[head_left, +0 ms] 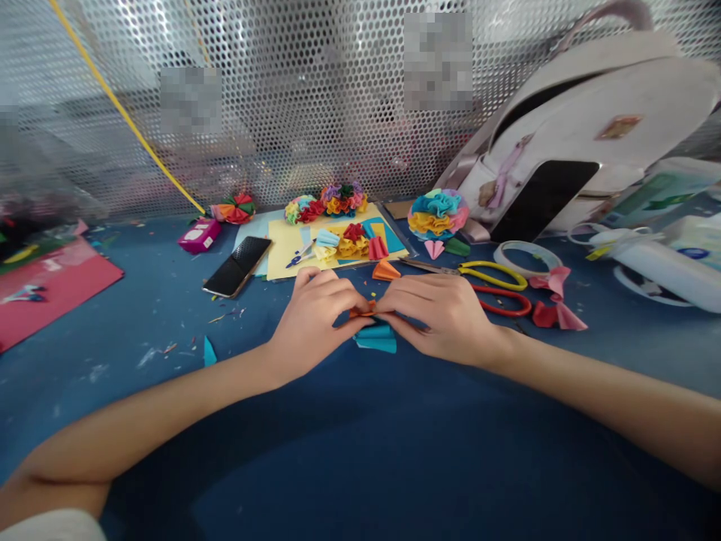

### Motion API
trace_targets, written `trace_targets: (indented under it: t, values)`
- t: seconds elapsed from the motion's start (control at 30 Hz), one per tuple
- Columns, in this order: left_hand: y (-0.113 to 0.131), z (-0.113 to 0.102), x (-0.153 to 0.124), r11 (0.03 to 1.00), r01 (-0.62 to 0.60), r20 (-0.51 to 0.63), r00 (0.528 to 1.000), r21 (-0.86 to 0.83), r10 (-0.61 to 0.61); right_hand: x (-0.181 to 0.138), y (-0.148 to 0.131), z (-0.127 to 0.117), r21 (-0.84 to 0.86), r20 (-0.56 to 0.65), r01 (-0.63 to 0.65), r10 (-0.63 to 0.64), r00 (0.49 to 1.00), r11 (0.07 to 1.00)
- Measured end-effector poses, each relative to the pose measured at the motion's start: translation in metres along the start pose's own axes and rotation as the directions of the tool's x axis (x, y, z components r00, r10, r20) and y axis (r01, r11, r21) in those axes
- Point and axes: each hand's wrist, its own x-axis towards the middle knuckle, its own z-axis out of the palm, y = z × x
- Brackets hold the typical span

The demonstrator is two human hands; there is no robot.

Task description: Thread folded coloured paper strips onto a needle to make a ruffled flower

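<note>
My left hand (312,315) and my right hand (439,312) meet at the middle of the blue table (360,451), fingers closed in a pinch. Between the fingertips sits a small folded orange paper piece (365,309). Just below it a folded teal paper piece (376,338) shows beneath my fingers; I cannot tell which hand grips it. Behind my hands lies a yellow paper sheet (285,252) with several folded colored paper fans (352,244). An orange folded cone (386,271) rests at its front edge.
Yellow-handled scissors (490,275) and red-handled scissors (504,303) lie right of my hands, beside a tape roll (526,259) and pink paper scraps (555,300). A black phone (237,266) lies left. Paper flower balls (438,213) and a white backpack (586,128) stand before the perforated metal screen (282,98).
</note>
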Motion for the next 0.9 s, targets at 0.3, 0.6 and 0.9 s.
trace_targets:
  t: [0.3,0.6,0.9]
  values:
    - [-0.004,0.004,0.005,0.902,0.192,0.109,0.981,-0.387,-0.162,0.001,0.003,-0.007,-0.161,0.05,0.183,-0.177,0.983,0.97]
    - [-0.006,0.003,0.005,0.922,0.149,0.121,0.986,-0.357,-0.112,0.004,0.0,-0.007,0.172,0.251,-0.209,0.162,0.954,0.963]
    - [-0.008,0.003,0.006,0.917,0.055,0.076,0.997,-0.395,-0.027,0.004,-0.001,-0.01,-0.103,0.082,0.128,-0.12,0.989,0.986]
